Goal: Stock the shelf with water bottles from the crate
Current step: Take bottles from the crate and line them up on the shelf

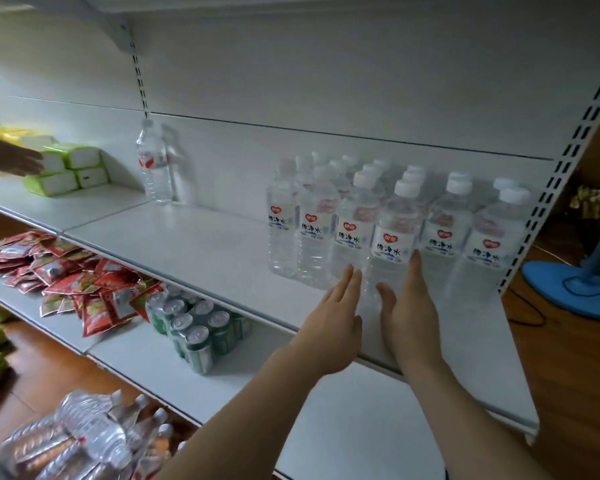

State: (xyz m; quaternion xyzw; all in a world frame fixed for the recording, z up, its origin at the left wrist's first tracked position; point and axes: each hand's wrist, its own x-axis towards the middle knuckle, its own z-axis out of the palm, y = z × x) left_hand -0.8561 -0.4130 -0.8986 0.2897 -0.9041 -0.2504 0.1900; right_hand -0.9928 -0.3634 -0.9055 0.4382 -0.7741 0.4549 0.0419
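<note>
Two flat, open hands, left (333,317), right (407,306), flanking front bottle (390,244), gripping nothing

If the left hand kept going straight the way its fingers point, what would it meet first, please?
Probably the front-row water bottle just beyond the left hand; its fingertips look nearly on it already, though depth is unclear.

Bare forearms — no sleeves, no gloves

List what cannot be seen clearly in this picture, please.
- Crate: head view, cut off by the bottom-left edge; only heaped bottles show, blurred.
- Rear rows of water bottles: hidden behind the front row, so no count.
- Contact of left hand and right hand with the front bottle: unclear.
- Another person's hand: cut off by the left edge.
</note>
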